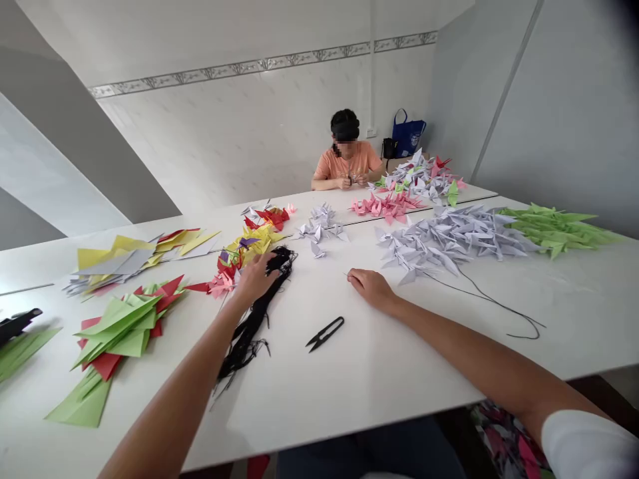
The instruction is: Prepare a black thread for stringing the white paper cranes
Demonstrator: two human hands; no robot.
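Note:
My left hand [257, 276] reaches over a long bundle of black cords [262, 306], fingers apart and touching its upper part. My right hand [372, 287] rests low over the white table, its fingers closed in a pinch. A thin, needle-like tip pokes out from those fingertips, too small to name surely. Between my forearms lies a pair of black thread snips [325, 334]. Just beyond my left hand are folded paper cranes in yellow [259, 239], red and pink. White paper cranes [449, 233] are heaped past my right hand, with a dark cord [492, 299] trailing from them.
Green paper cranes [554, 226] lie at the far right, pink ones [389, 205] farther back. Stacks of coloured paper [122, 326] cover the left side. Across the white table [379, 392] sits a person in an orange shirt [327, 166], hands together. A blue bag [409, 138] stands behind.

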